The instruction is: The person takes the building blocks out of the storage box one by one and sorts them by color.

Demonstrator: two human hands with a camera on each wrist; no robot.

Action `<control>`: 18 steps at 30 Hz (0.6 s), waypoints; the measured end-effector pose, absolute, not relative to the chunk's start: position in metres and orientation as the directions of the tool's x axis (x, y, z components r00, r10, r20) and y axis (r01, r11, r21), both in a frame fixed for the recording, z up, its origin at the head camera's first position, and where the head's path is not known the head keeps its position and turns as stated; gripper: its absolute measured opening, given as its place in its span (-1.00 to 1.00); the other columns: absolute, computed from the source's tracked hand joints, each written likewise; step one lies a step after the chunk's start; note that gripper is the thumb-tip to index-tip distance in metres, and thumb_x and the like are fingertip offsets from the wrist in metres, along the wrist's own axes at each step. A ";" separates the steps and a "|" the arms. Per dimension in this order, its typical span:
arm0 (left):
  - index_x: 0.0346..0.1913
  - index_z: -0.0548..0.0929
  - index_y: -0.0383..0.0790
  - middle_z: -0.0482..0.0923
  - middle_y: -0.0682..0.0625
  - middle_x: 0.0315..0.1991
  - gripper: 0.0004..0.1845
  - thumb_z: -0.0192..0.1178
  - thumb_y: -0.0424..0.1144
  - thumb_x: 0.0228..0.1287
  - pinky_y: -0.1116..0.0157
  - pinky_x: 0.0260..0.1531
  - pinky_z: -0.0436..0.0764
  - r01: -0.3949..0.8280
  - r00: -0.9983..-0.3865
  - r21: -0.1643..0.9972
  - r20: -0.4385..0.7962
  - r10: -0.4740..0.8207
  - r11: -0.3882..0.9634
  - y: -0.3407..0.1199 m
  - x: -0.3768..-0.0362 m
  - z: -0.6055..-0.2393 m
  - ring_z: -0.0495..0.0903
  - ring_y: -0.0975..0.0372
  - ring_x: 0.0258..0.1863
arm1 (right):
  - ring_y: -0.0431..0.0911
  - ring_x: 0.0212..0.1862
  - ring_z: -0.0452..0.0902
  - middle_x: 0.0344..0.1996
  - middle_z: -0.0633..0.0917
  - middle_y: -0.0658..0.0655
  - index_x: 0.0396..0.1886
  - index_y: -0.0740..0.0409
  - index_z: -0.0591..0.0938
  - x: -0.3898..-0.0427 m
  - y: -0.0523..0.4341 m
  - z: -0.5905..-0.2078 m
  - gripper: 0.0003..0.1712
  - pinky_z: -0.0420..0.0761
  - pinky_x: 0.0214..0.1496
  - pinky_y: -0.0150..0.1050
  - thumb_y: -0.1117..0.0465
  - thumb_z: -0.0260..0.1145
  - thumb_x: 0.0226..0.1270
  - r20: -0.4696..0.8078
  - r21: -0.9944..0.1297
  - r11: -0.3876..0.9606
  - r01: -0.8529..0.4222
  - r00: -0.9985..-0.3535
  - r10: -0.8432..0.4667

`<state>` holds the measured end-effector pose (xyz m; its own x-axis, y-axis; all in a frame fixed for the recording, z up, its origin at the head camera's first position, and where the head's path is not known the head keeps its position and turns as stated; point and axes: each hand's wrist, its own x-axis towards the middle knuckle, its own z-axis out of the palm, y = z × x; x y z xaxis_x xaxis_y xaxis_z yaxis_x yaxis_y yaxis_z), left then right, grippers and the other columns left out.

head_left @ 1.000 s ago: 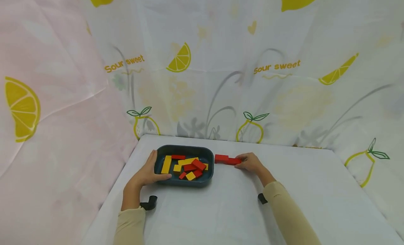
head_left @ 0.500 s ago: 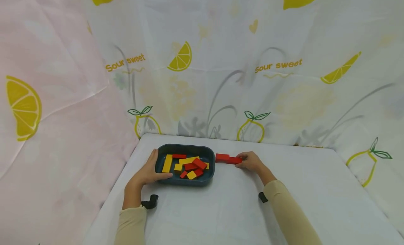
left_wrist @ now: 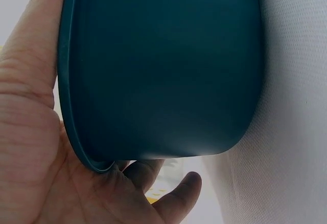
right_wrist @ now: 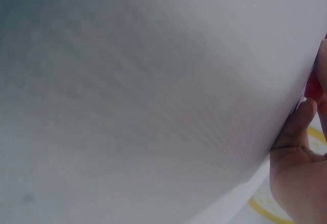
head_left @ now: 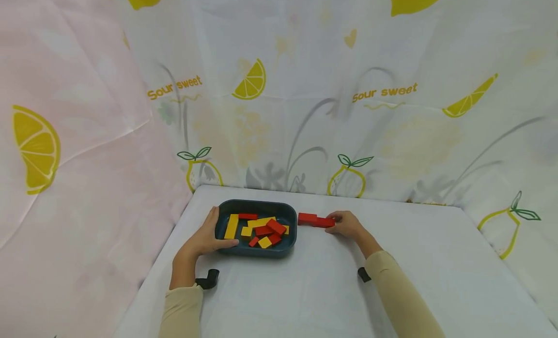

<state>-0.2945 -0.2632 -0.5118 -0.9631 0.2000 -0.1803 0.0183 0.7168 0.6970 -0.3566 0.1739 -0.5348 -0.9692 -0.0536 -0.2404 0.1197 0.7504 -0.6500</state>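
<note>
Along the near part of the white tabletop (head_left: 270, 299), beige sleeves (head_left: 180, 309) are pointing forward, small black pieces (head_left: 210, 281) jutting at both wrists. Farther up, the person's left grip (head_left: 204, 238) is clasping a dark blue-green tray (head_left: 257, 252), thumb and fingers spreading wide, the thumb lying over the near rim and the fingers bearing against the left end. Inside it, yellow blocks (head_left: 232, 226) and red blocks (head_left: 276, 226) are lying jumbled. To the tray's right, the right grip (head_left: 346, 224) is pinching the right end of a red block (head_left: 322, 222), thumb and fingertips nearly closing. A second red block (head_left: 307, 219) is sitting between that one and the tray. Behind everything, a lemon-printed pale cloth (head_left: 283, 47) is hanging
</note>
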 end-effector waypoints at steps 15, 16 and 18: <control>0.56 -0.39 -0.32 -0.47 -0.29 0.59 0.45 0.46 0.25 -0.03 -0.21 0.48 -0.14 0.030 -0.965 0.706 -0.163 0.204 0.708 -0.265 -0.293 -0.515 -0.33 -0.17 0.58 | 0.10 0.06 0.49 0.06 0.61 0.27 0.17 0.12 0.63 -0.354 0.174 -0.536 -0.45 0.57 0.11 0.00 0.17 0.51 0.15 -0.223 -0.642 0.762 0.084 -0.971 -0.081; 0.56 -0.39 -0.32 -0.47 -0.29 0.59 0.45 0.46 0.26 -0.03 -0.21 0.48 -0.14 0.032 -0.965 0.706 -0.161 0.205 0.707 -0.265 -0.293 -0.515 -0.33 -0.17 0.58 | 0.09 0.05 0.50 0.06 0.61 0.28 0.20 0.12 0.60 -0.354 0.175 -0.535 -0.41 0.58 0.11 -0.01 0.18 0.51 0.14 -0.226 -0.639 0.765 0.083 -0.971 -0.084; 0.56 -0.39 -0.32 -0.47 -0.29 0.59 0.46 0.45 0.28 -0.04 -0.21 0.49 -0.14 0.038 -0.966 0.704 -0.156 0.207 0.709 -0.265 -0.295 -0.514 -0.33 -0.17 0.58 | 0.09 0.03 0.50 0.07 0.60 0.29 0.32 0.11 0.51 -0.355 0.177 -0.533 -0.29 0.59 0.11 -0.03 0.20 0.51 0.14 -0.234 -0.641 0.763 0.079 -0.967 -0.097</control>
